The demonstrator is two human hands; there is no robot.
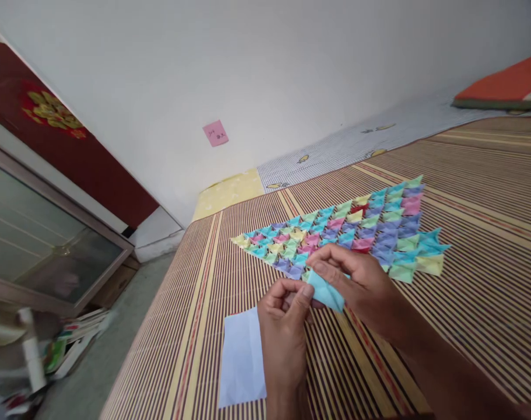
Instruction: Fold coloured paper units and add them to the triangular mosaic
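Both my hands pinch a small folded piece of light blue paper point(327, 291) just above the striped mat. My left hand point(285, 318) grips its lower left edge with thumb and curled fingers. My right hand point(362, 280) closes over its top and right side. Right behind the hands lies a flat patchwork of several folded paper units point(370, 227) in blue, green, pink, purple and yellow, forming a rough triangle. A pale blue sheet of paper point(241, 359) lies flat on the mat, left of my left wrist.
A striped bamboo mat point(467, 326) covers the bed. A checked sheet point(357, 146) and an orange cushion point(506, 84) lie along the white wall, which bears a pink sticky note point(215, 133). A glass-fronted cabinet point(38, 233) and floor clutter point(51, 350) sit at left.
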